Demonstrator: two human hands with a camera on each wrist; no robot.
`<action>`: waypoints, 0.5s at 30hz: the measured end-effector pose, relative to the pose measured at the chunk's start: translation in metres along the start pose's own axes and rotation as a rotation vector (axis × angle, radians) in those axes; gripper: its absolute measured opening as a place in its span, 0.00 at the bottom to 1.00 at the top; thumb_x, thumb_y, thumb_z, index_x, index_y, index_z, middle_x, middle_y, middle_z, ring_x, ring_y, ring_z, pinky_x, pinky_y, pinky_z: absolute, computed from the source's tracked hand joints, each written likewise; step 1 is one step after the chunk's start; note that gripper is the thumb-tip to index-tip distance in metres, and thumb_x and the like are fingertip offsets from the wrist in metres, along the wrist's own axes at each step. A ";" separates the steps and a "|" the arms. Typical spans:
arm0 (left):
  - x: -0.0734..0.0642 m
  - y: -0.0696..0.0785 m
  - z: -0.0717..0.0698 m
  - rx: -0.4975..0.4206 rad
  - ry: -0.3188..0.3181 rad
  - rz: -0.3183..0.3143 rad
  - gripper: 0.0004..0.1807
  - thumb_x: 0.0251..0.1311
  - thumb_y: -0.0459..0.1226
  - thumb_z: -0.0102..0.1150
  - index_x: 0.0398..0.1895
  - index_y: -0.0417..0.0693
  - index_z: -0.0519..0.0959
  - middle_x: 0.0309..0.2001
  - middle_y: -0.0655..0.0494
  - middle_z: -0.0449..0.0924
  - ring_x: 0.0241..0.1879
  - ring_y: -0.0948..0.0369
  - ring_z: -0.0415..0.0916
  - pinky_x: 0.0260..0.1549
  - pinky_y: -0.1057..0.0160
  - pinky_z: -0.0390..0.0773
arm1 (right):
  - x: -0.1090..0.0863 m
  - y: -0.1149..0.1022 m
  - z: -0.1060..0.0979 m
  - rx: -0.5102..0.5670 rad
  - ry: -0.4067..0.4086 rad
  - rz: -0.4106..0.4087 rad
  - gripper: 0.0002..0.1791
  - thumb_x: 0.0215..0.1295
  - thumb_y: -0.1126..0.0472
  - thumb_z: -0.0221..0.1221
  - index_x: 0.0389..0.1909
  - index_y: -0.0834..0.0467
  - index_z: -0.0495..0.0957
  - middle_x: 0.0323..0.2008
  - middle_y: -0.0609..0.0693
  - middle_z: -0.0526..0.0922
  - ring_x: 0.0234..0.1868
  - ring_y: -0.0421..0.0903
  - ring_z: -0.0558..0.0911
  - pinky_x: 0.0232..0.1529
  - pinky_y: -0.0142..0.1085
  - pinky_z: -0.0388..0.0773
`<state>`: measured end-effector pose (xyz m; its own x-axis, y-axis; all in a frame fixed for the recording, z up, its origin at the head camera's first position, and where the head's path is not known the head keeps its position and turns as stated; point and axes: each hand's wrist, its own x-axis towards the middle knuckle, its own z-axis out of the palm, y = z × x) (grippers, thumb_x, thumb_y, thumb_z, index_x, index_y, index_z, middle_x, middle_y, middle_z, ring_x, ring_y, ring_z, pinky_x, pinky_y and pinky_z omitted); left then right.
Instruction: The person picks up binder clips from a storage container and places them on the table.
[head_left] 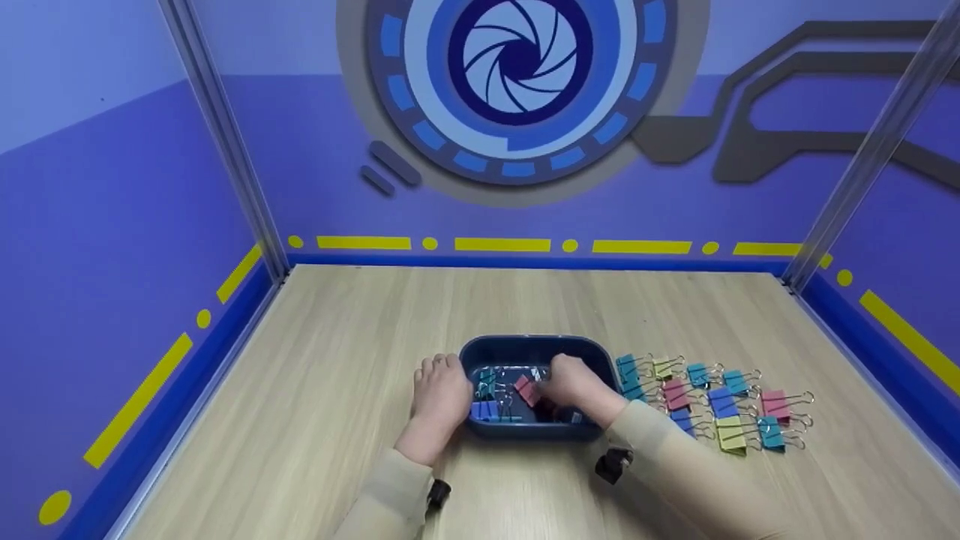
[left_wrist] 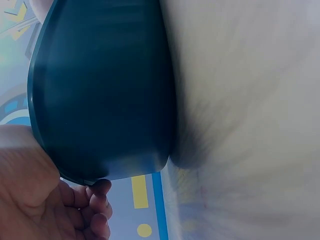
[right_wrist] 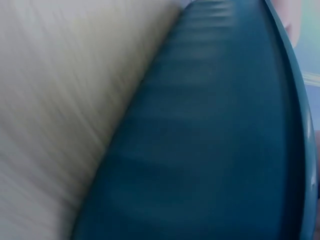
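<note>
A dark blue plastic box (head_left: pixel 536 430) sits on the table, its outer wall (left_wrist: pixel 105 90) filling much of the left wrist view. My left hand (head_left: pixel 441 396) holds the box's left rim, with curled fingers (left_wrist: pixel 97 207) against the edge. Inside the box, my right hand (head_left: pixel 576 384) reaches down and appears to pinch a red binder clip (head_left: pixel 527 391); its fingertips are mostly hidden. A teal clip (head_left: pixel 487 383) and a blue clip (head_left: pixel 484 410) lie in the box's left part. In the right wrist view, the box wall (right_wrist: pixel 200 145) hides most of the right hand.
To the right of the box, binder clips lie in loose rows, among them a yellow clip (head_left: pixel 730 435), a red clip (head_left: pixel 775 405) and a blue clip (head_left: pixel 723 403). Printed purple panels (head_left: pixel 525 217) enclose the wooden table (head_left: pixel 360 315) at the back and sides.
</note>
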<state>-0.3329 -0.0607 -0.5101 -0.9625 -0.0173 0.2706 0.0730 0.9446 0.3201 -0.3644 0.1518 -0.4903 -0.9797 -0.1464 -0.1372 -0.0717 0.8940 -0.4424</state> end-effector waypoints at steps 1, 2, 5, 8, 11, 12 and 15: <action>0.000 0.000 0.000 -0.002 0.001 0.001 0.14 0.64 0.37 0.57 0.46 0.34 0.77 0.44 0.40 0.80 0.47 0.45 0.74 0.48 0.49 0.72 | 0.000 0.000 -0.001 0.020 -0.019 0.001 0.14 0.62 0.58 0.66 0.19 0.59 0.81 0.17 0.49 0.84 0.19 0.41 0.83 0.27 0.34 0.78; 0.000 0.000 0.000 -0.003 0.002 0.002 0.14 0.64 0.37 0.57 0.46 0.34 0.77 0.44 0.40 0.80 0.47 0.45 0.74 0.48 0.49 0.72 | 0.000 0.000 -0.002 0.046 -0.044 0.009 0.14 0.62 0.59 0.67 0.19 0.59 0.82 0.17 0.49 0.85 0.19 0.42 0.83 0.27 0.34 0.79; 0.000 0.001 -0.001 0.002 -0.004 0.001 0.14 0.65 0.37 0.57 0.47 0.34 0.77 0.44 0.40 0.80 0.47 0.45 0.74 0.47 0.49 0.72 | 0.000 0.001 -0.011 0.087 -0.083 -0.009 0.11 0.58 0.61 0.70 0.18 0.59 0.84 0.17 0.49 0.86 0.18 0.42 0.85 0.24 0.33 0.80; 0.000 0.001 -0.001 0.006 -0.012 -0.005 0.15 0.65 0.38 0.57 0.47 0.34 0.77 0.44 0.41 0.80 0.47 0.45 0.74 0.48 0.49 0.72 | 0.003 0.005 -0.022 0.072 -0.062 -0.074 0.08 0.52 0.65 0.74 0.23 0.59 0.83 0.20 0.49 0.86 0.22 0.42 0.84 0.27 0.35 0.80; 0.000 0.001 -0.001 0.001 -0.021 -0.014 0.15 0.66 0.38 0.57 0.48 0.34 0.77 0.46 0.40 0.80 0.47 0.46 0.73 0.48 0.50 0.72 | 0.010 0.012 -0.028 0.055 -0.035 -0.160 0.12 0.49 0.67 0.76 0.32 0.61 0.83 0.27 0.51 0.87 0.29 0.43 0.85 0.35 0.39 0.82; 0.000 0.001 -0.001 -0.002 -0.023 -0.016 0.15 0.66 0.38 0.57 0.48 0.34 0.77 0.46 0.40 0.80 0.47 0.46 0.73 0.48 0.50 0.72 | 0.012 0.014 -0.029 0.056 -0.033 -0.186 0.14 0.48 0.67 0.76 0.36 0.62 0.84 0.30 0.52 0.88 0.31 0.44 0.85 0.38 0.40 0.83; 0.000 0.001 -0.001 -0.007 -0.024 -0.017 0.15 0.66 0.37 0.57 0.49 0.34 0.77 0.46 0.40 0.80 0.47 0.46 0.73 0.48 0.50 0.72 | 0.018 0.020 -0.027 0.085 -0.054 -0.247 0.20 0.48 0.68 0.76 0.44 0.65 0.85 0.34 0.55 0.89 0.36 0.47 0.87 0.44 0.44 0.83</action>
<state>-0.3323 -0.0601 -0.5089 -0.9696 -0.0253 0.2436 0.0585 0.9419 0.3307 -0.3885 0.1791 -0.4776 -0.9229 -0.3802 -0.0615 -0.2893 0.7897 -0.5410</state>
